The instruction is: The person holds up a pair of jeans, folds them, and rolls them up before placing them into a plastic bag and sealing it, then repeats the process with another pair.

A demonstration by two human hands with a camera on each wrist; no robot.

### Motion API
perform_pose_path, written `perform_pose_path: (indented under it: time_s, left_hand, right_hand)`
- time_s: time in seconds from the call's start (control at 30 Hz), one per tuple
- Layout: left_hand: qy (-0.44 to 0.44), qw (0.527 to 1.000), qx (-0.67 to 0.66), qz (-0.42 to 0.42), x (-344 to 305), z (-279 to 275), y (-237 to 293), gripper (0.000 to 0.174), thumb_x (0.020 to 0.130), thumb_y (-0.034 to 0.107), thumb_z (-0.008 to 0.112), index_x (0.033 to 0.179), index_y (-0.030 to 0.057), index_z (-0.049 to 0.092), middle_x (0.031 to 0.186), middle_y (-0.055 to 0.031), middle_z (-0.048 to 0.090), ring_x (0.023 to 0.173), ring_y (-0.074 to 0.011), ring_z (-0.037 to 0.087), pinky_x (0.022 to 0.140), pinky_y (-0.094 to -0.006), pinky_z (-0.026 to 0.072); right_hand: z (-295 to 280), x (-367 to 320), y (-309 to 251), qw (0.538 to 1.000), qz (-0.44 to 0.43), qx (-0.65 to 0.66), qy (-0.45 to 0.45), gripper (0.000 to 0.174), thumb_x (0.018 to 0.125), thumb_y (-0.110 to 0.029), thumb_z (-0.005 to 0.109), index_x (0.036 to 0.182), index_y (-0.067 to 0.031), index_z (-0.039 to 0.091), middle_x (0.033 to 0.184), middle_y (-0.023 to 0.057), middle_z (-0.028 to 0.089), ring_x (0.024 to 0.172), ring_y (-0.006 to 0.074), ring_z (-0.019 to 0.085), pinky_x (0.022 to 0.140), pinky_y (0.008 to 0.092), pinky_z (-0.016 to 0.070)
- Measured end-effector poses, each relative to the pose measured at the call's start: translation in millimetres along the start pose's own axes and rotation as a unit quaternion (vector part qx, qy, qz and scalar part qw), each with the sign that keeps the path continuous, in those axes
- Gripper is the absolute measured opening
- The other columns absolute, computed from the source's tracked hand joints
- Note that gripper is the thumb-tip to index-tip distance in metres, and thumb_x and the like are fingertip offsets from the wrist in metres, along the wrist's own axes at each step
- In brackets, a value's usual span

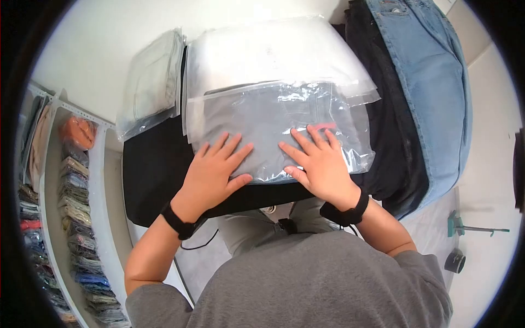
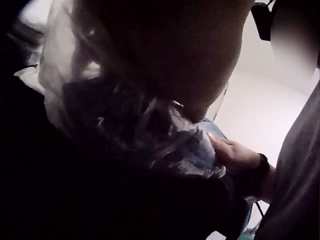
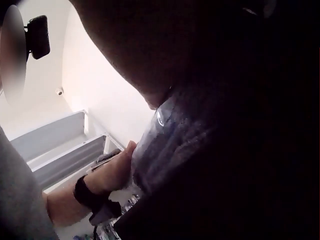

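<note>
A clear plastic bag with folded grey-blue fabric inside (image 1: 251,117) lies on a black surface, with a small red mark near its right side. The left hand (image 1: 213,170) rests flat on the bag's lower left part, fingers spread. On its lower right part lies the right hand (image 1: 320,164), fingers also spread, tips near the red mark. In the left wrist view the bag (image 2: 150,135) looks crinkled, with the right hand (image 2: 235,155) at its edge. The right wrist view shows the bag (image 3: 170,135) and part of the left hand (image 3: 117,167).
Behind lies a larger clear bag with white contents (image 1: 262,52). Another packed bag (image 1: 153,79) is at the left, on the black surface (image 1: 153,175). Blue jeans (image 1: 432,82) and black garments (image 1: 391,126) lie at the right. Shelves of bagged clothes (image 1: 79,218) stand far left.
</note>
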State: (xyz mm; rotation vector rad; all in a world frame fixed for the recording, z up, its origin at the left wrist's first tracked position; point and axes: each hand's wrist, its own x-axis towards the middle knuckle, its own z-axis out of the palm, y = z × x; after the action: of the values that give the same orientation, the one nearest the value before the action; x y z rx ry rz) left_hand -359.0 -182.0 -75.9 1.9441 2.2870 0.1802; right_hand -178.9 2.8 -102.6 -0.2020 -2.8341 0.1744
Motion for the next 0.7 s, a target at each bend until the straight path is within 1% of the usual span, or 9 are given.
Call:
perform_pose_path:
  time_s: [0.07, 0.1, 0.13, 0.23, 0.43, 0.5, 0.57, 0.67, 0.7]
  left_hand:
    - [0.046, 0.999, -0.004, -0.014, 3, 10, -7, 0.059, 0.084, 0.043, 0.057, 0.134, 0.0140, 0.046, 0.142, -0.0146, 0.038, 0.131, -0.0372, 0.033, 0.104, -0.0537, 0.0278]
    - [0.039, 0.999, -0.009, -0.014, 5, 12, -9, 0.059, 0.084, 0.043, 0.057, 0.134, 0.0140, 0.046, 0.142, -0.0146, 0.038, 0.131, -0.0372, 0.033, 0.104, -0.0537, 0.0278]
    - [0.036, 0.998, -0.037, -0.026, 7, 14, -10, 0.059, 0.083, 0.044, 0.058, 0.133, 0.0139, 0.048, 0.142, -0.0143, 0.038, 0.132, -0.0378, 0.031, 0.105, -0.0544, 0.0260]
    - [0.024, 0.995, -0.085, -0.045, 10, 18, -12, 0.058, 0.081, 0.043, 0.059, 0.131, 0.0136, 0.050, 0.143, -0.0138, 0.037, 0.133, -0.0382, 0.029, 0.106, -0.0547, 0.0233]
    - [0.035, 0.992, -0.116, -0.038, 11, 19, -13, 0.055, 0.081, 0.040, 0.061, 0.129, 0.0146, 0.052, 0.141, -0.0134, 0.039, 0.134, -0.0382, 0.028, 0.106, -0.0570, 0.0235]
    - [0.040, 0.992, -0.115, -0.026, 10, 15, -13, 0.054, 0.082, 0.040, 0.061, 0.129, 0.0147, 0.052, 0.142, -0.0133, 0.039, 0.134, -0.0382, 0.028, 0.106, -0.0566, 0.0231]
    - [0.001, 0.991, -0.123, -0.048, 10, 12, -10, 0.054, 0.082, 0.030, 0.059, 0.132, 0.0118, 0.049, 0.144, -0.0147, 0.036, 0.136, -0.0373, 0.024, 0.110, -0.0463, 0.0198]
    - [0.017, 0.990, -0.135, -0.040, 8, 13, -10, 0.053, 0.082, 0.029, 0.059, 0.132, 0.0110, 0.049, 0.144, -0.0149, 0.035, 0.136, -0.0367, 0.024, 0.110, -0.0444, 0.0200]
    - [0.017, 0.990, -0.137, -0.034, 8, 14, -10, 0.053, 0.082, 0.029, 0.059, 0.132, 0.0110, 0.049, 0.144, -0.0149, 0.035, 0.136, -0.0367, 0.024, 0.110, -0.0444, 0.0200]
  right_hand:
    - [3, 5, 4, 1.000, 0.007, -0.019, -0.005, 0.045, 0.087, -0.041, 0.052, 0.128, -0.0220, 0.053, 0.134, 0.0113, 0.047, 0.123, 0.0370, 0.041, 0.099, 0.0516, 0.0306]
    - [10, 6, 5, 1.000, 0.013, -0.012, 0.015, 0.044, 0.086, -0.047, 0.052, 0.123, -0.0229, 0.057, 0.133, 0.0123, 0.049, 0.121, 0.0412, 0.043, 0.099, 0.0544, 0.0297]
    - [12, 7, 6, 1.000, 0.017, -0.011, 0.008, 0.044, 0.086, -0.047, 0.052, 0.123, -0.0229, 0.057, 0.133, 0.0123, 0.049, 0.121, 0.0412, 0.043, 0.099, 0.0544, 0.0297]
    - [13, 7, 8, 1.000, 0.016, -0.014, -0.014, 0.046, 0.086, -0.045, 0.052, 0.127, -0.0240, 0.053, 0.135, 0.0105, 0.047, 0.124, 0.0387, 0.041, 0.099, 0.0526, 0.0304]
    - [14, 3, 9, 0.999, 0.022, 0.013, 0.018, 0.044, 0.085, -0.047, 0.053, 0.122, -0.0226, 0.059, 0.133, 0.0122, 0.049, 0.123, 0.0394, 0.042, 0.100, 0.0535, 0.0300]
    - [9, 0, 13, 1.000, -0.006, 0.014, 0.021, 0.047, 0.086, -0.044, 0.053, 0.127, -0.0207, 0.054, 0.134, 0.0110, 0.048, 0.125, 0.0349, 0.041, 0.101, 0.0504, 0.0305]
    - [1, -8, 19, 0.999, 0.004, 0.018, 0.027, 0.048, 0.085, -0.042, 0.056, 0.126, -0.0184, 0.054, 0.133, 0.0113, 0.048, 0.125, 0.0327, 0.042, 0.101, 0.0488, 0.0312]
    - [-18, -29, 36, 0.996, 0.073, -0.002, 0.045, 0.049, 0.081, -0.033, 0.063, 0.125, -0.0132, 0.053, 0.132, 0.0123, 0.049, 0.124, 0.0280, 0.043, 0.101, 0.0456, 0.0326]
    - [-14, -40, 52, 0.988, 0.109, -0.003, 0.107, 0.048, 0.079, -0.030, 0.065, 0.121, -0.0091, 0.055, 0.122, 0.0145, 0.054, 0.119, 0.0313, 0.047, 0.098, 0.0451, 0.0371]
